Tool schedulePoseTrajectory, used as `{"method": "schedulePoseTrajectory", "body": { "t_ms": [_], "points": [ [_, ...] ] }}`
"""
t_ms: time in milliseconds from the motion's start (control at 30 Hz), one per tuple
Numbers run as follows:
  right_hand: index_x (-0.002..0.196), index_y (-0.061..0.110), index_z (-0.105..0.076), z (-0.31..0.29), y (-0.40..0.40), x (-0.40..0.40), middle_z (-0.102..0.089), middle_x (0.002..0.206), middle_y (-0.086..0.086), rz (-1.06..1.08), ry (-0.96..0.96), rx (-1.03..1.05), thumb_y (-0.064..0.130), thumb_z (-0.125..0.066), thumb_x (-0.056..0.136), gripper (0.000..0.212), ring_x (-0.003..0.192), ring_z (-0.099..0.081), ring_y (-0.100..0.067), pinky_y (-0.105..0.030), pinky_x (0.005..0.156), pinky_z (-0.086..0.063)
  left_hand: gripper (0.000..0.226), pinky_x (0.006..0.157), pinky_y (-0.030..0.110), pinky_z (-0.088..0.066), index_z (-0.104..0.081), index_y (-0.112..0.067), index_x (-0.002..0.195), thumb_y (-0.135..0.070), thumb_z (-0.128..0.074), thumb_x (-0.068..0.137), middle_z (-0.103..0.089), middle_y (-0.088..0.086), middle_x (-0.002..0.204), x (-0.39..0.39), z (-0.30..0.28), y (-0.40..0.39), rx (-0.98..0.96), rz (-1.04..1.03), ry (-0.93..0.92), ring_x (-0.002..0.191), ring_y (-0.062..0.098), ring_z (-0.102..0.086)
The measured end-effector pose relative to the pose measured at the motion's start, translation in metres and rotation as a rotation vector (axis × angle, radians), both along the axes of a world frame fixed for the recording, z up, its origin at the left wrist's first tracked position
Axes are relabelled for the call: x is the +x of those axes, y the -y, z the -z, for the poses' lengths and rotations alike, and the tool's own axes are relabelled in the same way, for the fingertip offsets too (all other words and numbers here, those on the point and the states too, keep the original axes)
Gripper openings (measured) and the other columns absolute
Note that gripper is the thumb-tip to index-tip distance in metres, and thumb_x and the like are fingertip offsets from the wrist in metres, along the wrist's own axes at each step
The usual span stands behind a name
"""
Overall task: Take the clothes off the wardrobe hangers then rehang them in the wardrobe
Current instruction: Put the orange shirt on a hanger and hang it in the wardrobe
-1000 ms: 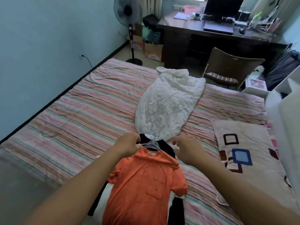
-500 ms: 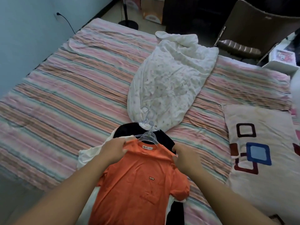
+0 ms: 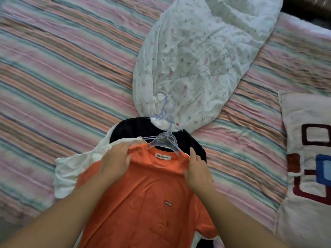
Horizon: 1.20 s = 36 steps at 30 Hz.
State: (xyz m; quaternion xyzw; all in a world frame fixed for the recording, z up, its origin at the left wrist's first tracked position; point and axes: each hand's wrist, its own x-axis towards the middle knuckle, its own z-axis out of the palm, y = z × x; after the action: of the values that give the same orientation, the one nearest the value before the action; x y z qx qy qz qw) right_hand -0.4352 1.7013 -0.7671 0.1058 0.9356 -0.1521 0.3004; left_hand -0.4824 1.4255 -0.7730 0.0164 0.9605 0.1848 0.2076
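Both hands, left hand point(image 3: 116, 162) and right hand point(image 3: 198, 169), apparently grip the orange shirt point(image 3: 143, 203) shoulders, its hanger point(image 3: 165, 140) barely freed; everything remains.

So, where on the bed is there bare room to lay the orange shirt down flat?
The widest bare patch of the bedspread lies left of the floral quilt and above the white garment. A narrower strip runs between the quilt and the pillow. The middle, around the orange shirt and hangers, is crowded.

Home bedroom: striped bedspread point(image 3: 71, 72), pillow point(image 3: 308, 140).
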Motion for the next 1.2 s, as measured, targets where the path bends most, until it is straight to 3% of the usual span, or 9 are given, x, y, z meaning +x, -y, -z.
{"method": "schedulePoseTrajectory", "body": {
  "t_ms": [200,400,567,633,767,867,1000,1133,1200],
  "points": [
    [0.134,0.014,-0.039,0.031,0.0,-0.006,-0.054,0.127,-0.007,-0.057,-0.003,0.097,0.016,-0.054,0.096,0.04,0.114,-0.051,-0.029,-0.038,0.084,-0.046,0.052,0.091,0.039,-0.043,-0.055,-0.023,0.131,-0.03,-0.073,0.083,-0.064,0.002,0.118,0.005,0.033,-0.008,-0.167,0.038,0.032,0.109,0.027,-0.056],
    [0.117,0.015,-0.043,0.03,0.001,-0.021,-0.058,0.111,-0.007,-0.227,-0.018,0.218,0.005,-0.049,0.092,0.027,0.092,-0.065,-0.029,-0.035,0.06,-0.035,0.044,0.091,0.036,-0.038,-0.061,-0.021,0.116,-0.043,-0.074,0.08,-0.06,0.003,0.107,-0.002,0.033,-0.012,-0.296,0.097,0.044,0.107,0.026,-0.05],
    [0.127,0.015,-0.037,0.011,0.003,-0.007,-0.056,0.112,-0.004,-0.27,-0.07,0.222,0.004,-0.057,0.087,0.046,0.097,-0.057,-0.027,-0.035,0.064,-0.036,0.024,0.079,0.037,-0.039,-0.049,-0.02,0.083,-0.028,-0.071,0.081,-0.055,0.0,0.087,0.0,0.004,-0.018,-0.13,-0.041,0.027,0.091,0.027,-0.053],
    [0.122,0.019,-0.039,-0.003,0.008,-0.006,-0.058,0.107,-0.001,-0.292,-0.111,0.175,0.008,-0.057,0.085,0.042,0.096,-0.056,-0.027,-0.038,0.071,-0.036,0.018,0.072,0.038,-0.042,-0.048,-0.02,0.087,-0.021,-0.066,0.085,-0.059,0.0,0.081,-0.003,-0.013,-0.018,-0.02,-0.119,0.049,0.084,0.029,-0.058],
    [0.094,0.024,-0.033,-0.036,0.012,-0.004,-0.054,0.088,0.004,-0.033,-0.127,-0.141,0.014,-0.045,0.091,0.016,0.081,-0.055,-0.026,-0.04,0.066,-0.041,0.008,0.075,0.037,-0.047,-0.058,-0.018,0.095,-0.013,-0.061,0.09,-0.066,0.002,0.09,-0.003,-0.048,-0.009,0.11,-0.152,0.057,0.088,0.026,-0.061],
    [0.105,0.026,-0.043,-0.071,0.014,0.001,-0.061,0.096,0.005,0.039,-0.111,-0.292,0.018,-0.052,0.094,0.016,0.087,-0.06,-0.023,-0.042,0.076,-0.05,0.011,0.076,0.033,-0.043,-0.061,-0.02,0.086,-0.01,-0.06,0.091,-0.061,-0.005,0.086,0.004,-0.08,0.003,0.2,-0.142,0.022,0.087,0.02,-0.058],
    [0.111,0.031,-0.052,-0.12,0.02,0.018,-0.058,0.103,0.013,-0.063,-0.263,-0.354,0.038,-0.054,0.098,0.015,0.096,-0.056,-0.012,-0.035,0.085,-0.046,0.018,0.07,0.035,-0.041,-0.053,-0.027,0.083,-0.015,-0.056,0.096,-0.059,-0.009,0.079,0.027,-0.13,0.024,0.257,-0.124,0.036,0.08,0.019,-0.059],
    [0.108,0.027,-0.057,-0.171,0.039,0.041,-0.057,0.102,0.009,-0.183,-0.365,-0.381,0.044,-0.047,0.1,0.022,0.095,-0.053,-0.012,-0.029,0.08,-0.041,0.017,0.077,0.03,-0.044,-0.059,-0.029,0.093,-0.012,-0.058,0.096,-0.064,-0.01,0.081,0.065,-0.187,0.053,0.322,-0.108,-0.024,0.081,0.005,-0.06],
    [0.104,0.024,-0.057,-0.195,0.051,0.053,-0.056,0.099,0.01,-0.183,-0.378,-0.413,0.041,-0.05,0.099,0.019,0.094,-0.053,-0.012,-0.028,0.079,-0.04,0.019,0.084,0.031,-0.044,-0.064,-0.026,0.105,-0.01,-0.061,0.093,-0.067,-0.011,0.088,0.085,-0.215,0.066,0.34,-0.122,-0.068,0.09,0.007,-0.061]
  ]
}}
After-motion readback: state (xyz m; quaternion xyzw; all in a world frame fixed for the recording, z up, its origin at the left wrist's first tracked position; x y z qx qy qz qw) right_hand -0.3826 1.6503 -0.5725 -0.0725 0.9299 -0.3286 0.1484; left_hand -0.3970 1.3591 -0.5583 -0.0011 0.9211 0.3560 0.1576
